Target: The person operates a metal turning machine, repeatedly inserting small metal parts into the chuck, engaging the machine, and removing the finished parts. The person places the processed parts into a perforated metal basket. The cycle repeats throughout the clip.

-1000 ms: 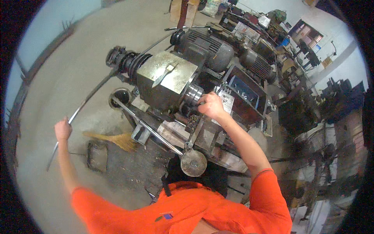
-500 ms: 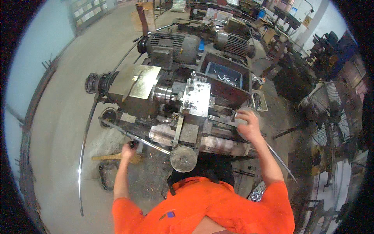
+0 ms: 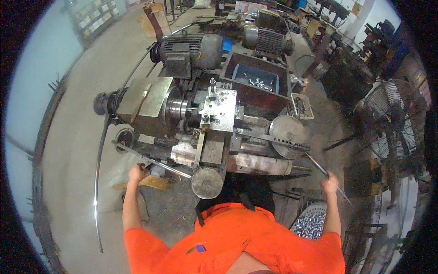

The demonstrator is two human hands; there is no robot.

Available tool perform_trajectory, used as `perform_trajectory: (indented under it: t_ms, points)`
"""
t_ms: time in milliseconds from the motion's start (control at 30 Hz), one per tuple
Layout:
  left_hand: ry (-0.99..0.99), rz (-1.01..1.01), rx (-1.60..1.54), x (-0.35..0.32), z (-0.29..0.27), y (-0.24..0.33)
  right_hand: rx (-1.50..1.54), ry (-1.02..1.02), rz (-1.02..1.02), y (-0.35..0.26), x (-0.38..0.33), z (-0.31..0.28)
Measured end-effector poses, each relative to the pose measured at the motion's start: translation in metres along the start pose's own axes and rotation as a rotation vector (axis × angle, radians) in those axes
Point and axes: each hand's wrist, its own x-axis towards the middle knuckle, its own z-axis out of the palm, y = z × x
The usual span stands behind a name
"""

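Note:
My right hand (image 3: 329, 183) is closed around a long metal lever rod (image 3: 318, 165) that slants down from the big round disc (image 3: 286, 130) on the right of a small lathe. My left hand (image 3: 136, 174) is closed on a dark handle (image 3: 144, 167), low at the left of the machine; its fingers are partly hidden. Between the arms stands the lathe's bright tool block (image 3: 223, 109), facing the shiny chuck (image 3: 175, 108). A second rod (image 3: 159, 163) runs to a smaller disc (image 3: 207, 183) close to my body.
Behind the tool block, a dark metal box holds a blue-grey tray (image 3: 242, 75) with small shiny parts. A basin of similar metal pieces (image 3: 310, 223) sits by my right arm. Motors (image 3: 194, 52) stand beyond the lathe, a fan (image 3: 388, 121) at right, and a straw broom (image 3: 154, 183) lies at left.
My right hand has left the top of the big disc and come down right onto the lever rod. My left hand has shifted slightly left. The view has shifted a little too.

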Motion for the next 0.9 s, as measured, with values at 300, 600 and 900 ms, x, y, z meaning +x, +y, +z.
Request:
perform_trajectory:
  t_ms: [300,600,900]
  points:
    - [0.248,-0.341,-1.049,0.008,-0.051,0.048,-0.182,-0.273,0.105,0.04,-0.06,0.001]
    - [0.37,-0.378,-1.161,0.018,-0.036,0.081,1.094,-0.726,0.496,-0.056,-0.177,0.009]
    - [0.393,-0.328,-1.14,0.022,-0.033,0.08,1.174,-0.78,0.599,-0.11,-0.189,-0.009]
